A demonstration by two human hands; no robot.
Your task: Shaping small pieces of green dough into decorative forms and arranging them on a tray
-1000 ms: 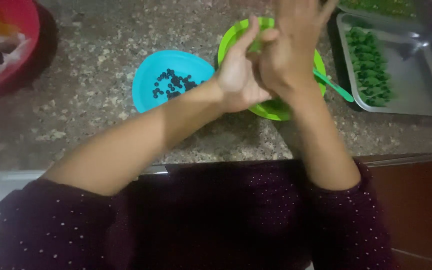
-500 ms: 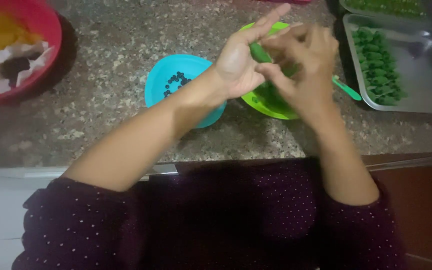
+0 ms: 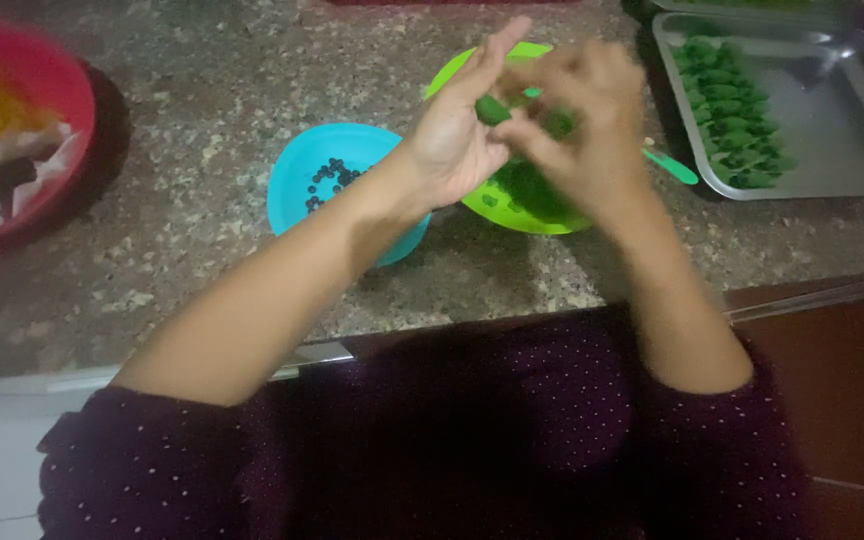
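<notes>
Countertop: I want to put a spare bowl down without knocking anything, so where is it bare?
Bare granite countertop lies between the red bowl and the blue bowl, and along the front edge. Crowded: both hands, left and right, over the green bowl, beside the steel tray.

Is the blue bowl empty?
No: the blue bowl holds a small heap of dark round bits, lying beside the left hand.

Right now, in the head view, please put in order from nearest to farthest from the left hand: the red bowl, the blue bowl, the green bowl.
1. Green bowl: directly under the left hand.
2. Blue bowl: just beside the wrist, on its left.
3. Red bowl: far left edge of the counter.
</notes>
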